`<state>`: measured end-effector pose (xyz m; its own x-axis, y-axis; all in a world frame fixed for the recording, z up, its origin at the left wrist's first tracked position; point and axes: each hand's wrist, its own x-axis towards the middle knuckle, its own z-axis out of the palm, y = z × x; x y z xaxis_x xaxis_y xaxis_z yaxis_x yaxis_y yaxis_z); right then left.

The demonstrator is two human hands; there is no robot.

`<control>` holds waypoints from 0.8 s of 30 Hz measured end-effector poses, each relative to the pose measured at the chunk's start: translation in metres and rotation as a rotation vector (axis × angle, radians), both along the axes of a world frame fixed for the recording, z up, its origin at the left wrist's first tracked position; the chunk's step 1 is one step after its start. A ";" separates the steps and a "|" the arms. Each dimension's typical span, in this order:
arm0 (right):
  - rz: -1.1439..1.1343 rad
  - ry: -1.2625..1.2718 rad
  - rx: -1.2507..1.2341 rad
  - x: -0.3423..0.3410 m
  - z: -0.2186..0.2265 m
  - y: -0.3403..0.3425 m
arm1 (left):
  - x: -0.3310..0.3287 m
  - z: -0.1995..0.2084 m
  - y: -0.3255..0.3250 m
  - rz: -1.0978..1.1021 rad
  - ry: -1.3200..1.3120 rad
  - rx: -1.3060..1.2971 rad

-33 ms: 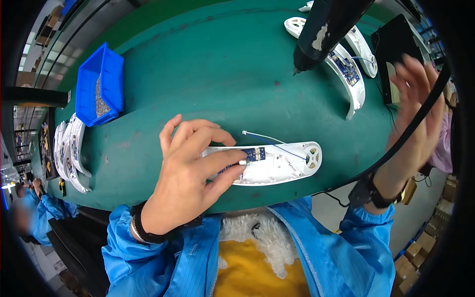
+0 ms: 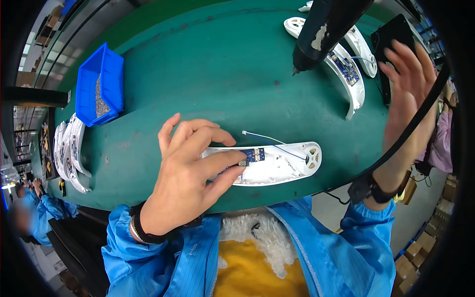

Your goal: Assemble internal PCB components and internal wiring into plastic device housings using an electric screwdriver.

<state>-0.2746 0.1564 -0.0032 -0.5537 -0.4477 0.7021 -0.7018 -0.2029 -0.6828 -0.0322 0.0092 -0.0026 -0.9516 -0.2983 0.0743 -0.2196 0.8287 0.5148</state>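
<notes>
My left hand [image 2: 190,168] is over a white curved plastic shell [image 2: 277,171] lying near the table's front edge. Its thumb and index finger pinch a blue circuit board at a small dark digit display [image 2: 243,163]. More of the blue circuit board [image 2: 255,155] shows past the index fingertip; the palm and fingers hide the shell's left end. A thin white and blue cable [image 2: 267,137] with a small plug runs from the shell's right end over its far edge. At the right my right hand [image 2: 410,89] is raised, fingers spread and holding nothing, slightly blurred.
A black electric screwdriver [image 2: 316,39] hangs at the upper right above white shells with boards [image 2: 346,74]. Behind my right hand stands a black box [image 2: 393,39]; a black cable [image 2: 410,131] crosses my right forearm. A blue bin [image 2: 91,94] and several white shells [image 2: 71,148] are left.
My right hand has moved slightly up and left. The display by my left fingertips looked white before and now shows a dark face. My left hand is almost still.
</notes>
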 end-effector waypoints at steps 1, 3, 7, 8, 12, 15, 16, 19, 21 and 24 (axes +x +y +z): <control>0.002 0.002 0.001 -0.002 -0.002 -0.013 | 0.001 0.003 -0.001 -0.018 -0.019 -0.026; 0.264 -0.062 0.046 -0.003 -0.005 -0.029 | 0.000 0.005 -0.003 -0.041 -0.020 -0.038; 0.439 -0.259 0.020 0.019 0.004 -0.050 | -0.002 0.007 -0.004 -0.086 -0.023 -0.075; 0.438 -0.348 0.055 0.022 0.008 -0.052 | -0.002 0.006 -0.004 -0.084 -0.024 -0.074; 0.441 -0.467 -0.005 0.010 -0.010 -0.060 | -0.002 0.005 -0.003 -0.072 -0.009 -0.080; 0.343 -0.296 0.181 -0.006 -0.015 -0.047 | -0.003 0.007 -0.003 -0.080 -0.004 -0.087; 0.358 -0.278 0.186 -0.009 -0.017 -0.046 | -0.004 0.007 -0.004 -0.088 -0.008 -0.090; 0.321 -0.247 0.176 -0.007 -0.021 -0.047 | -0.005 0.004 -0.003 -0.089 -0.013 -0.090; 0.261 -0.234 0.167 0.010 -0.013 -0.054 | -0.007 0.004 -0.003 -0.098 -0.020 -0.093; 0.220 -0.595 -0.046 0.034 0.005 -0.065 | -0.005 0.006 -0.003 -0.106 -0.028 -0.099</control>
